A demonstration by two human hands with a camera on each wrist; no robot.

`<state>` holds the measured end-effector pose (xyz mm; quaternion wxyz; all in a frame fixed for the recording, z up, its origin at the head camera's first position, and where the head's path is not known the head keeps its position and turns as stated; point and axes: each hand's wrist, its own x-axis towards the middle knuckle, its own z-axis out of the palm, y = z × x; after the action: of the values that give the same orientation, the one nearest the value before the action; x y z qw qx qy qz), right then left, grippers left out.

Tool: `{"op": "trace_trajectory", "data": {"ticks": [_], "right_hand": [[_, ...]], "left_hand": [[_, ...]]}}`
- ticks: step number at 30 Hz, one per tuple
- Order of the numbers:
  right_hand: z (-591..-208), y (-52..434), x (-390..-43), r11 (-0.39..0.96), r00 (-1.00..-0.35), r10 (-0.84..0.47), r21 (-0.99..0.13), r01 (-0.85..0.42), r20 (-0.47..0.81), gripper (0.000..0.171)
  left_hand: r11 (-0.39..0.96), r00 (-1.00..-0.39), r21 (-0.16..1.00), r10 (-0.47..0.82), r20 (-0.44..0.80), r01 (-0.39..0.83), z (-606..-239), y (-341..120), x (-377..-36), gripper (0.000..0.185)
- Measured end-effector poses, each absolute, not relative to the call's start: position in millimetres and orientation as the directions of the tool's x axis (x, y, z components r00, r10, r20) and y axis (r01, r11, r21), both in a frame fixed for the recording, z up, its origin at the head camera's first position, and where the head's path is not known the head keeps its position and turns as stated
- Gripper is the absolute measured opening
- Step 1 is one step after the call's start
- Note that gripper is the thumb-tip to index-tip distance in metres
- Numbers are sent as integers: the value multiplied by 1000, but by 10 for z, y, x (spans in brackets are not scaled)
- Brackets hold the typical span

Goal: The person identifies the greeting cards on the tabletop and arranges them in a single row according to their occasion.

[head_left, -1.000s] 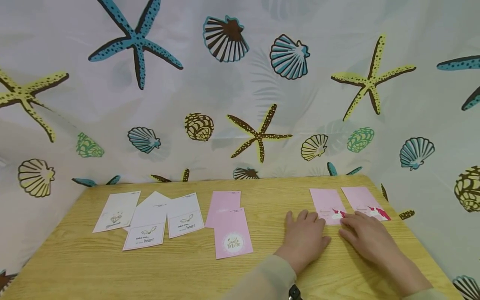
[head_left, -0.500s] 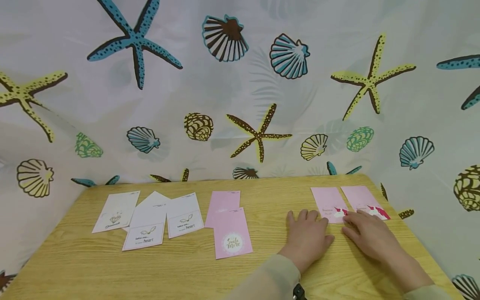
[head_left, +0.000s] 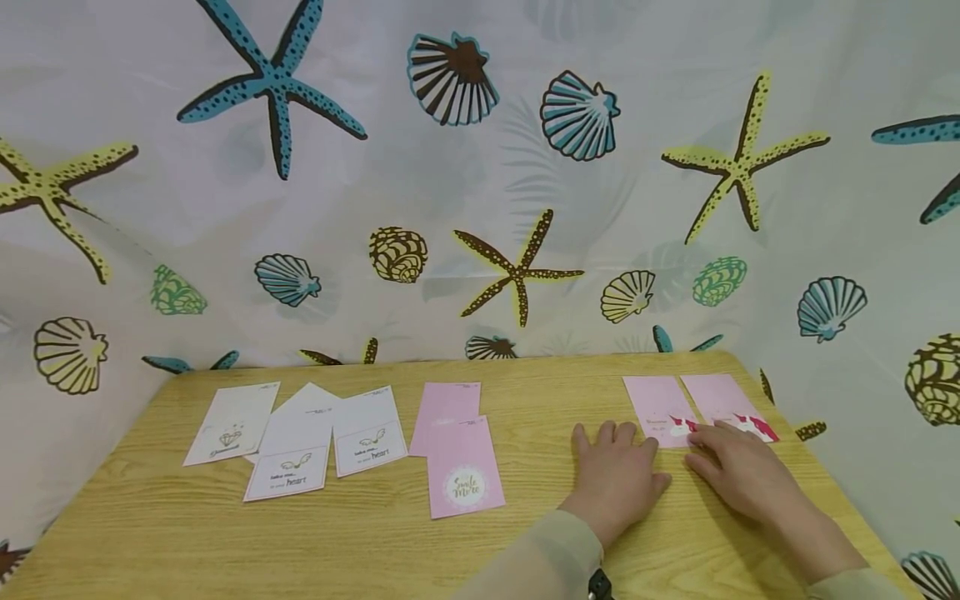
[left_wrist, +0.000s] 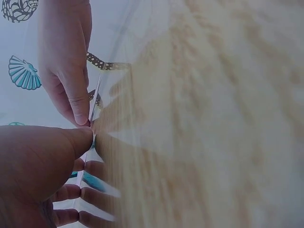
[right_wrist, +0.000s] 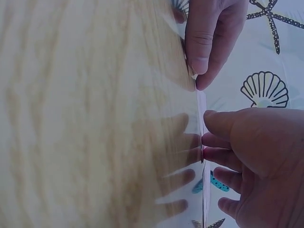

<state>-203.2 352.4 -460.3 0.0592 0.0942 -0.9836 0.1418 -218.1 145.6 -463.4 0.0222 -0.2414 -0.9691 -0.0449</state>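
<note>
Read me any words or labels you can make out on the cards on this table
"Smile More": pink card, in a white circle.
"heart": the last word on two white winged-heart cards; the line above it is too small.
Diamond card and unicorn cards: print too small to read.

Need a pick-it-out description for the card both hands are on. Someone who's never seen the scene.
On the wooden table, look to the far right, where two pink unicorn cards lie side by side. It is the left unicorn card, with the left hand and right hand meeting at its near edge; its twin, the right unicorn card, sits nearer the table's corner.
</note>
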Motion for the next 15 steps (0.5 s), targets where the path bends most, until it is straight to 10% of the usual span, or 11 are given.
{"op": "trace_trajectory", "data": {"ticks": [15], "right_hand": [[-4571,3437,-1965,927,-959,-142,-306,-216,246,46]], "left_hand": [[867,-877,152,452,165,475,-4596,1286,-2212,50]]}}
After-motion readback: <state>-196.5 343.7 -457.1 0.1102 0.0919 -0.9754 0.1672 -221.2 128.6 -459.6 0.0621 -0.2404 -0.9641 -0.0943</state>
